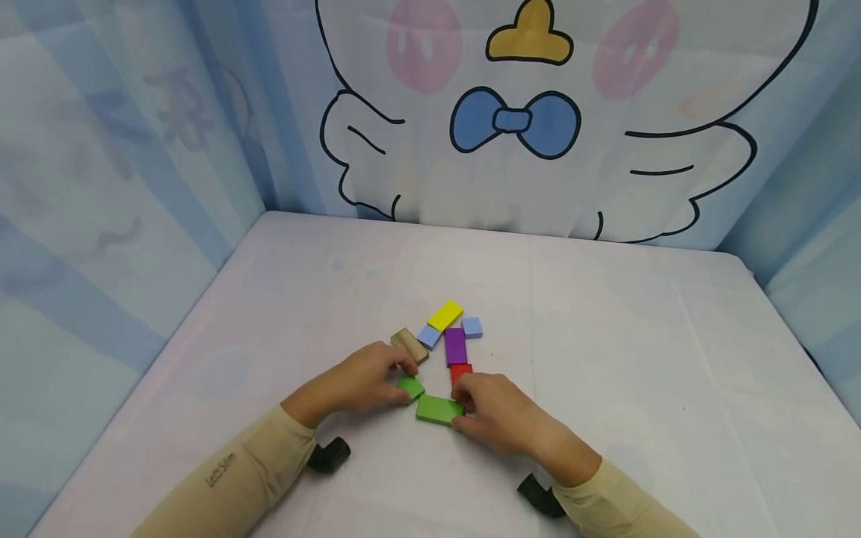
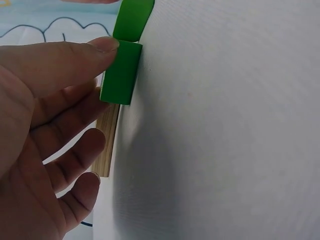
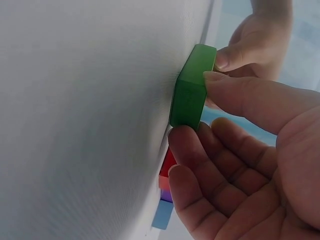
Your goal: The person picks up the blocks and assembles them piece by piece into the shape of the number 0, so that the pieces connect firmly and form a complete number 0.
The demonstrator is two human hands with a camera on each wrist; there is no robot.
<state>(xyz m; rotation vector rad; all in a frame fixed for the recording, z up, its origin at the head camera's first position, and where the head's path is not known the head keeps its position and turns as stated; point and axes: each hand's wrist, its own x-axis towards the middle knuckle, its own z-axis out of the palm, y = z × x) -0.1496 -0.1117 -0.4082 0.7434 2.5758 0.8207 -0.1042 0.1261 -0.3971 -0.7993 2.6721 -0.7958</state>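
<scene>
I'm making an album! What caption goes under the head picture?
Left hand pinches one green block, right hand another green block, near a wooden block, a purple block and a yellow block.

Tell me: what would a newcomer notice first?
Probably the blue bow tie on the cartoon curtain at the back. Next, the loose ring of blocks on the table, with the yellow block at the ring's far end. At its near end, the left hand pinches a small green block, the right hand a longer green block.
</scene>
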